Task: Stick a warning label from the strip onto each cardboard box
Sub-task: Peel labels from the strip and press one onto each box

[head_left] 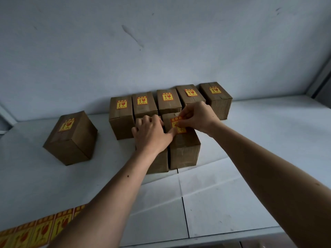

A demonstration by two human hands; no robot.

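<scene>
A yellow and red warning label (176, 124) lies on the top of the front right cardboard box (184, 151). My right hand (197, 117) pinches the label's upper right corner. My left hand (152, 133) rests on the neighbouring front box (159, 161), hiding its top, and its thumb presses the label's lower left edge. Behind them stands a row of several boxes (143, 106), each with a label on top. One more labelled box (71, 138) stands apart at the left. The label strip (37, 231) lies at the bottom left, partly under my left forearm.
The boxes stand on a white table (241, 140) covered with white paper sheets (223, 208). A pale wall rises right behind the back row. The table's front edge runs along the bottom right.
</scene>
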